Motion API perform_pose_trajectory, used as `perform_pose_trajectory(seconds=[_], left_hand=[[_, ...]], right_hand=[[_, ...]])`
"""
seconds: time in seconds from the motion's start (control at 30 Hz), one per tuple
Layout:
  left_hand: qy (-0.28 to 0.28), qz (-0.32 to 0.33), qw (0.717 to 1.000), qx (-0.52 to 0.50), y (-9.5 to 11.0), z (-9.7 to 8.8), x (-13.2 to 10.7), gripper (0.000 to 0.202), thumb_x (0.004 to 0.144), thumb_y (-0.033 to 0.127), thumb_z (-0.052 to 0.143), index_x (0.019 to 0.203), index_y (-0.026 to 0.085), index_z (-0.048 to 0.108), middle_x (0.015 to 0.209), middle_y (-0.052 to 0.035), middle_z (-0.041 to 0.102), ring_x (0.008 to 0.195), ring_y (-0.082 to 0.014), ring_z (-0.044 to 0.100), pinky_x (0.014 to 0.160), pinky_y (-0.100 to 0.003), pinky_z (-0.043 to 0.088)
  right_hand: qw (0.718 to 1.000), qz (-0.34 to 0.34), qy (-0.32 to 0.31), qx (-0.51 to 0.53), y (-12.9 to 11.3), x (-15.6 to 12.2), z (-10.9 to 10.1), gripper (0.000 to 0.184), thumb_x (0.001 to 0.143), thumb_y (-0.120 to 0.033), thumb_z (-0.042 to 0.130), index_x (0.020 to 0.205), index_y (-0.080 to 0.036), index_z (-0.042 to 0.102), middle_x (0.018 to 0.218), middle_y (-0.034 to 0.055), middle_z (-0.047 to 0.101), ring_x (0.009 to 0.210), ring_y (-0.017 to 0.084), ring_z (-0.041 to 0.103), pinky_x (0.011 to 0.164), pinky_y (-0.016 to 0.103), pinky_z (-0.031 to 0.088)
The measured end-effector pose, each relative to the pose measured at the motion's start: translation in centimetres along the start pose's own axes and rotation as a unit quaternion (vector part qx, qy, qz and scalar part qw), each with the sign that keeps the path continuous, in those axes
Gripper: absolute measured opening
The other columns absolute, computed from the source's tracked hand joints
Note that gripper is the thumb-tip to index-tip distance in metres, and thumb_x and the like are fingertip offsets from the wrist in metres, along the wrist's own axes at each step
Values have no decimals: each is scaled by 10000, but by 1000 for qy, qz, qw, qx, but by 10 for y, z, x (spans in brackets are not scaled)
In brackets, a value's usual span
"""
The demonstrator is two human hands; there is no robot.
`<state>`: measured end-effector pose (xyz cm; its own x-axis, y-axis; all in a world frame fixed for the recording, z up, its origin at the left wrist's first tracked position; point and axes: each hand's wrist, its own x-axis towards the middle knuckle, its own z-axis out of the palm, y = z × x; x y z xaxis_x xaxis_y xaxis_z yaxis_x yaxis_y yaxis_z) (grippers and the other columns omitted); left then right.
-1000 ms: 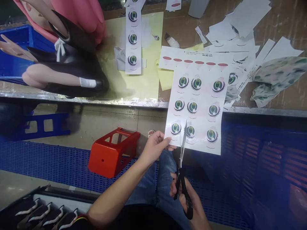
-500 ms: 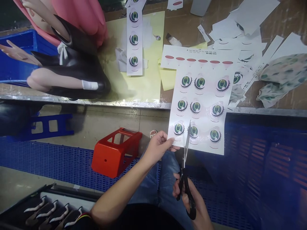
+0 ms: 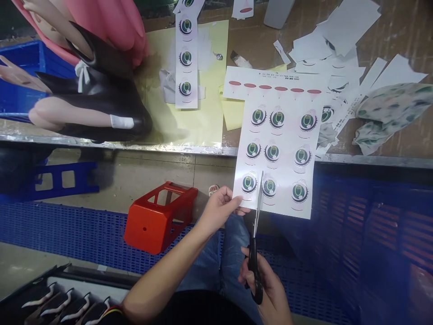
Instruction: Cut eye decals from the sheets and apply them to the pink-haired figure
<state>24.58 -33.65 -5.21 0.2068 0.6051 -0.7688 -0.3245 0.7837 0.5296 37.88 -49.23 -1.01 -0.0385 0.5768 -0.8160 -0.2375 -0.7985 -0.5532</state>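
My left hand (image 3: 225, 205) pinches the lower left corner of a white sticker sheet (image 3: 287, 171) printed with green anime eyes and a top row of red ovals. The thumb lies on top and the fingers go underneath. In my right hand (image 3: 265, 282) is a pair of black-handled scissors (image 3: 253, 266), with fingers through the loops. Their blades reach over the sheet's lower edge, between the left and middle eye columns, and look nearly closed. Beyond the sheet, a cut strip of eye stickers (image 3: 186, 67) lies on yellow paper (image 3: 206, 126).
At the left of the table lies a pink-haired figure in a black dress (image 3: 101, 90), beside a blue bin (image 3: 20, 99). Paper scraps (image 3: 338, 36) and a green-spotted cloth (image 3: 389, 108) cover the right side. A red stool (image 3: 152, 225) stands on the floor below.
The scissor blades have come closer together at the sheet's lower edge, and the handles have drawn together in my right hand. The whole view has shifted slightly; my left hand keeps its pinch.
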Motion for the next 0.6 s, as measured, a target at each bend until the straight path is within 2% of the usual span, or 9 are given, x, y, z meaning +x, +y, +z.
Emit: perform_pose_trajectory(seconds=[0.07, 0.17, 0.27, 0.33, 0.43, 0.53, 0.6], left_hand=[[0, -5, 1000, 0, 1, -1, 0, 555, 621, 513, 889, 702, 170, 460, 684, 20, 696, 615, -139, 734, 569, -197, 570], [-3, -20, 1000, 2, 5, -2, -1, 548, 605, 511, 901, 731, 163, 496, 702, 0, 712, 624, -139, 732, 601, -207, 580], [-14, -41, 999, 3, 12, -3, -1, 564, 576, 531, 910, 810, 146, 571, 759, -34, 734, 642, -154, 732, 638, -240, 595], [-19, -51, 998, 4, 15, -1, 1, 584, 606, 584, 873, 878, 132, 623, 821, -65, 746, 670, -173, 730, 641, -270, 599], [-7, -40, 999, 14, 14, 3, 8, 596, 658, 623, 822, 942, 116, 690, 878, -85, 749, 728, -179, 705, 627, -271, 576], [15, -14, 999, 34, 7, 6, 18, 544, 653, 564, 852, 930, 112, 729, 844, -68, 750, 732, -156, 671, 650, -244, 532], [20, -1, 999, 47, 4, 6, 22, 518, 657, 546, 856, 920, 115, 739, 822, -60, 751, 715, -150, 660, 650, -237, 508]], right_hand=[[1000, 6, 6, 6, -1, 0, 1, 493, 833, -610, 696, 1203, -284, 686, 812, 3, 583, 696, 139, 585, 669, 248, 494], [998, 18, 50, 20, -6, -2, 5, 507, 807, -621, 716, 1172, -268, 711, 822, 7, 582, 677, 140, 579, 675, 258, 512], [998, 20, 62, 19, -9, -3, 8, 505, 791, -606, 736, 1154, -256, 726, 810, 14, 586, 654, 150, 584, 662, 278, 528], [998, 13, 63, 12, -9, -3, 8, 481, 807, -591, 724, 1152, -256, 729, 804, 18, 590, 649, 155, 590, 660, 287, 536], [998, 11, 63, 5, -6, -2, 7, 459, 816, -576, 719, 1147, -258, 736, 807, 24, 599, 652, 160, 597, 658, 294, 545], [998, 14, 59, 18, 0, 1, 4, 455, 810, -561, 736, 1157, -267, 737, 815, 26, 608, 659, 156, 605, 656, 286, 547], [999, 13, 32, 22, 5, 5, 1, 445, 824, -538, 734, 1184, -277, 725, 820, 27, 619, 669, 156, 610, 671, 284, 547]])
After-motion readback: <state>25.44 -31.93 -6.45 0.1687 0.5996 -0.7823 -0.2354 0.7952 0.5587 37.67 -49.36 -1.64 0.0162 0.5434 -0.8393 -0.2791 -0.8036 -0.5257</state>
